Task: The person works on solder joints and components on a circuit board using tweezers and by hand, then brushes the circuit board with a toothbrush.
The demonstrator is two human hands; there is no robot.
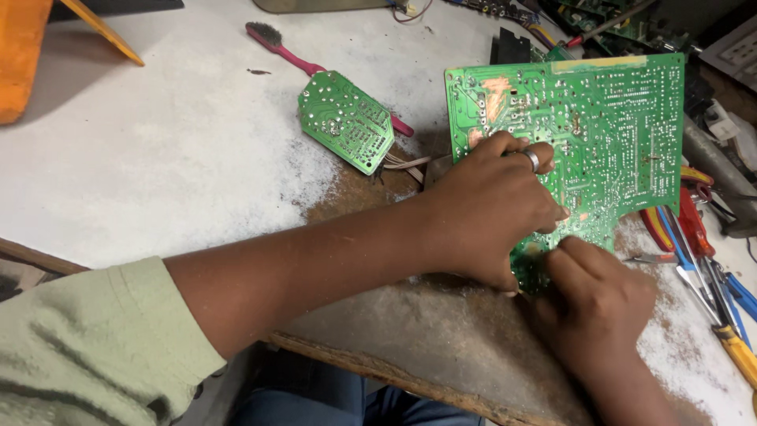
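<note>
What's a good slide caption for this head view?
Both hands grip a large green circuit board on a worn workbench.

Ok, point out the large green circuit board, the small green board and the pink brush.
large green circuit board (pixel 615 118), head view, solder side
small green board (pixel 345 120), head view, centre
pink brush (pixel 293 53), head view, handle

Small green board (pixel 345 121), pink brush (pixel 277 41), possibly pliers (pixel 694 229) lie nearby.

The surface (pixel 158 150) is a worn wooden top, whitened over most of its width, with bare brown wood showing through in patches toward the near side. Its front edge (pixel 371 367) is chipped and rough. Pale dust lies scattered across it. Light falls evenly and soft, with faint shadows. An orange panel (pixel 20 55) stands at the far left corner.
</note>
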